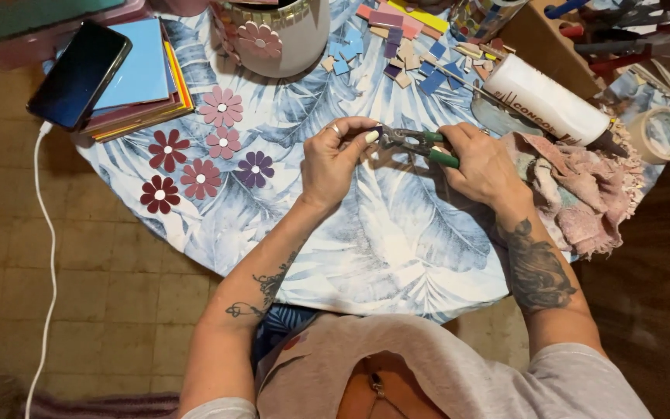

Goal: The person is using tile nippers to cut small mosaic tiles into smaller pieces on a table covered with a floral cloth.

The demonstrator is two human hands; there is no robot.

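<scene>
Round table [397, 256] in leaf-print cloth at frame centre, right hand [484, 164] clamped on green-handled nippers [416, 143], left hand [336, 159] pinching a small piece at their jaws, paper flowers [199, 151] to the left, pink rag [583, 190] at right.

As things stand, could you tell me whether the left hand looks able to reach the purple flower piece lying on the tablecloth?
Probably yes. The left hand pinches a small piece at the tip of the green-handled nippers, so it is occupied, but the purple flower lies just beside it on the tablecloth with nothing between them.
</scene>
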